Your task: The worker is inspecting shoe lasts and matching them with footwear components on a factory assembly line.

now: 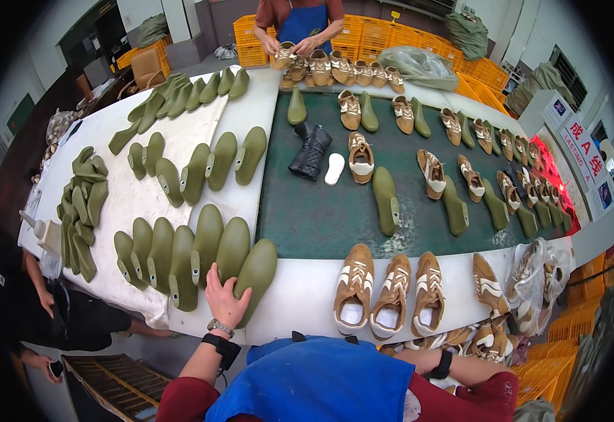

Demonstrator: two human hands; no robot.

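My left hand (227, 301) is open at the near edge of the table, its fingers spread and touching the heel ends of green shoe lasts (231, 246). One more last (260, 271) lies against its thumb side, at the right end of the near row. My right forearm bends back toward my body below the table edge; only part of my right hand (424, 359) shows beside the blue apron, with its fingers hidden. Closest to that arm are brown-and-white sneakers (430, 292) on the near table strip and more sneakers (490, 341) heaped lower down.
On the dark green mat (307, 225), sneakers and lasts stand in pairs, with a black quilted boot (310, 151) and a white insole (334, 169). A co-worker (303, 28) handles sneakers across the table. Another person (68, 309) is at left. Orange crates (553, 366) stand at lower right.
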